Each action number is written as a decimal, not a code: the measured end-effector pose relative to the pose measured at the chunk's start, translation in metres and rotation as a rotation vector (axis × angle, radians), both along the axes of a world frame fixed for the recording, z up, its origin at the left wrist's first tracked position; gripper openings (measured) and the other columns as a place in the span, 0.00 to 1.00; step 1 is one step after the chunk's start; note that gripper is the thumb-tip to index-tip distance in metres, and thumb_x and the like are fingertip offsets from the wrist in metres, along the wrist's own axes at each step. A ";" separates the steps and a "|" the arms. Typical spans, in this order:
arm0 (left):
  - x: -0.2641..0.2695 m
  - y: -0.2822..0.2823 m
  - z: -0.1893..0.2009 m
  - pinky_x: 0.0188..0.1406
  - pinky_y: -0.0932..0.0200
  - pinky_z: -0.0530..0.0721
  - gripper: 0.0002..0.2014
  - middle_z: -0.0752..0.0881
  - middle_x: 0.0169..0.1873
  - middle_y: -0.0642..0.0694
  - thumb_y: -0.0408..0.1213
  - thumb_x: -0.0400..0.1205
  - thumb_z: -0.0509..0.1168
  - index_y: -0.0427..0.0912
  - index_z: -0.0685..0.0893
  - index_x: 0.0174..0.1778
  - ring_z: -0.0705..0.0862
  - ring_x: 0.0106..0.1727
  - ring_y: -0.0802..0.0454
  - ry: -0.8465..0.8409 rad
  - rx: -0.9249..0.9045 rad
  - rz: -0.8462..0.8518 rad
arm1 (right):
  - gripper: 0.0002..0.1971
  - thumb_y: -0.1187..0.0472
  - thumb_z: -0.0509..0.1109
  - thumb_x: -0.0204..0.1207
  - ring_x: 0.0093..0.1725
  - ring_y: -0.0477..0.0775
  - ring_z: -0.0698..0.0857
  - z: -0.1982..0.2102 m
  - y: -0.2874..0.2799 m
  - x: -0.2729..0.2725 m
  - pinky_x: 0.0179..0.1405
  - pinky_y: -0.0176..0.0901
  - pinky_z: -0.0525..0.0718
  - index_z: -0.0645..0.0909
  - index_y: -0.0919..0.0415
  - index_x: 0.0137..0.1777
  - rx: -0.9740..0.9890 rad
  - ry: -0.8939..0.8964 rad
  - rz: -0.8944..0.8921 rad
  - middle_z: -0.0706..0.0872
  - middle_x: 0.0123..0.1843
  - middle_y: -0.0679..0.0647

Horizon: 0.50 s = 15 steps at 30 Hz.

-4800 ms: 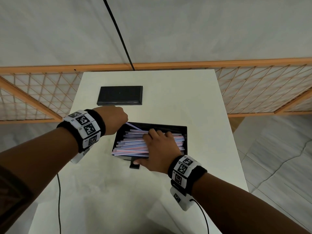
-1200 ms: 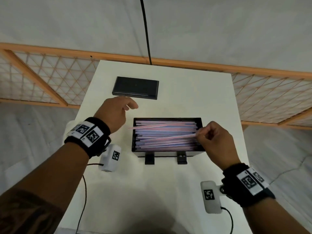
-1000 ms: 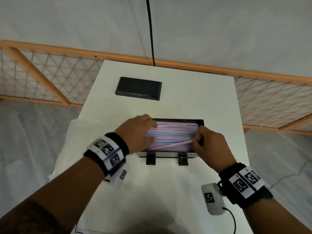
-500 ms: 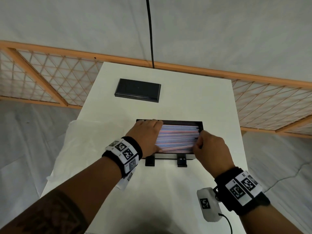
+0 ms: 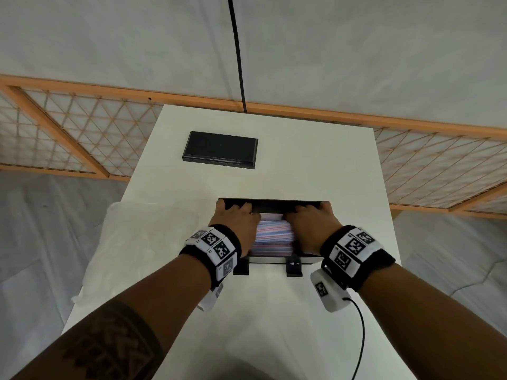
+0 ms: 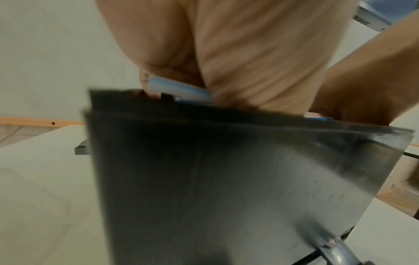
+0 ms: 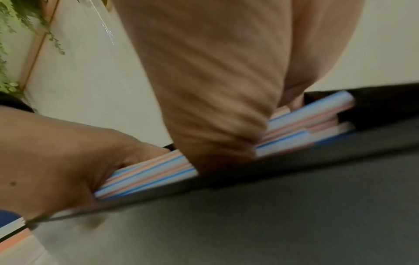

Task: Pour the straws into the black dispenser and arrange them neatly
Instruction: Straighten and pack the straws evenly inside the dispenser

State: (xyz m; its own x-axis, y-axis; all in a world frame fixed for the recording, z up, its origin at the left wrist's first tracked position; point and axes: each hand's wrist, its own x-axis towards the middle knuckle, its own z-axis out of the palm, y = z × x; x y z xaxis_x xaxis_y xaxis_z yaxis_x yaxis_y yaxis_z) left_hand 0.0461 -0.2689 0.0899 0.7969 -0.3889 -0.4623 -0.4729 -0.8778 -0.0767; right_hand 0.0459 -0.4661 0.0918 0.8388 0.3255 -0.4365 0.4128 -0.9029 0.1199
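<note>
The black dispenser (image 5: pixel 271 205) stands mid-table on two small feet, filled with pink, blue and white striped straws (image 5: pixel 273 238) lying left to right. My left hand (image 5: pixel 236 222) lies palm down on the left part of the pile, and my right hand (image 5: pixel 310 222) lies likewise on the right part. Both sets of fingers reach to the far wall. Only a strip of straws shows between the hands. In the left wrist view the palm (image 6: pixel 226 53) sits above the dispenser's front wall (image 6: pixel 204 179). The right wrist view shows the right palm (image 7: pixel 215 89) pressing on the straws (image 7: pixel 145 170).
The dispenser's flat black lid (image 5: pixel 220 150) lies at the far left of the white table (image 5: pixel 315 160). A crumpled white bag (image 5: pixel 131 242) hangs over the table's left edge. A wooden lattice screen (image 5: pixel 68 133) runs behind the table. A cable (image 5: pixel 359 338) trails from my right wrist.
My right hand laid down the stray straw that it pinched. Both hands have come over the dispenser and now lie flat on the pile, with the fingers at the far wall.
</note>
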 end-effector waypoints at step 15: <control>0.007 0.008 -0.010 0.66 0.48 0.67 0.20 0.83 0.52 0.52 0.45 0.72 0.72 0.53 0.80 0.60 0.83 0.51 0.50 0.013 -0.082 -0.011 | 0.15 0.48 0.75 0.67 0.45 0.52 0.87 -0.003 -0.002 -0.002 0.64 0.58 0.57 0.76 0.47 0.51 0.076 -0.001 -0.058 0.84 0.39 0.43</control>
